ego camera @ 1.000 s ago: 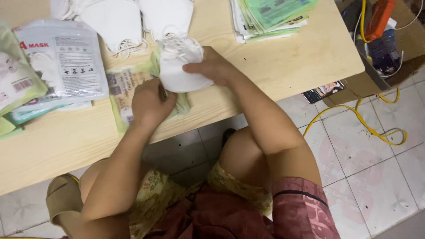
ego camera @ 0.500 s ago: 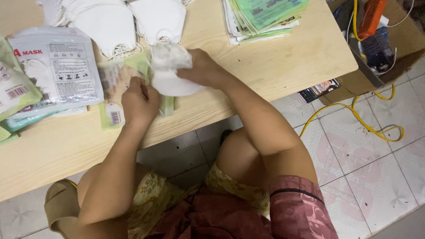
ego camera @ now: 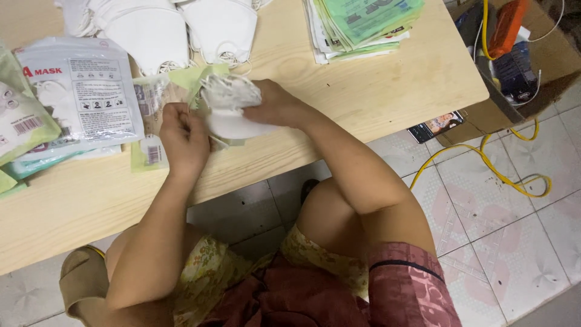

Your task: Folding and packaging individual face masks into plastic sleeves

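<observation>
1. The right hand (ego camera: 275,106) has a pinching grip on a folded white mask (ego camera: 233,109), fingers closed around its upper edge. Compared with a second ago, the mask sits a little higher and further left against the pouch, and its pleated end now faces the pouch mouth.

2. The left hand (ego camera: 183,138) has its grip pressed together on the near edge of a flat green-and-clear pouch (ego camera: 158,121). It has shifted left along that edge since the earlier views. The pouch lies flat on the tabletop (ego camera: 375,91), partly under the mask.

3. Position of the mask: at the front edge of the tabletop, between the two hands, touching the pouch. I cannot tell whether any part of it is yet inside the pouch.

4. Judgement: the change reads as lining the mask up with the pouch opening; insertion does not look complete.

5. Surroundings: loose white masks (ego camera: 151,30) lie at the far side, just beyond the pouch. A filled white packet (ego camera: 78,91) lies to the left. A stack of empty green pouches (ego camera: 363,24) sits well apart to the right. A yellow cable (ego camera: 484,163) runs across the tiled floor.
</observation>
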